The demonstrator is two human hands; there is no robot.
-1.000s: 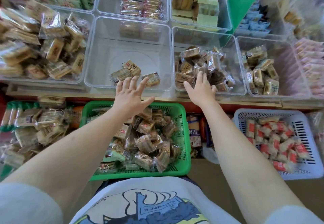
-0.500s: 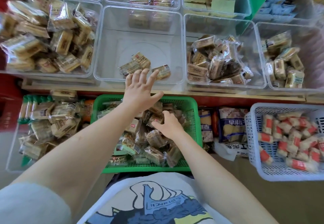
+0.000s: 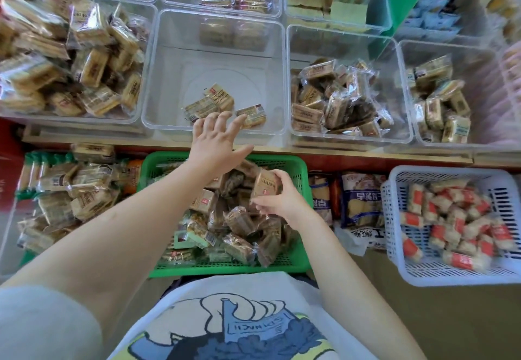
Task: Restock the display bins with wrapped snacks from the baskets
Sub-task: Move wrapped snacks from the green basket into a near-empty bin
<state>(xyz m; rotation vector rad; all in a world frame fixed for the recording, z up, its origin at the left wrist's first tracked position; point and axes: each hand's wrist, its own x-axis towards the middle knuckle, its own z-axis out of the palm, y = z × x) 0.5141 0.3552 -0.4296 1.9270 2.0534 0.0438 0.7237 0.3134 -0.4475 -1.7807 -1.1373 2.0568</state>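
A green basket full of wrapped snacks sits below the shelf, straight in front of me. My right hand is inside it, closed on a tan wrapped snack lifted a little above the pile. My left hand hovers with fingers spread over the front rim of the middle clear bin, holding nothing. That bin holds three tan wrapped snacks near its front. The clear bin to its right holds several darker wrapped snacks.
A full clear bin stands at the left, another part-filled one at the far right. A white basket of red-and-white snacks sits at the lower right. Loose bags lie between the baskets. More packs pile at the left.
My right hand left the right-hand bin, dropped into the green basket and closed on a tan snack. My left hand stayed at the middle bin's front rim.
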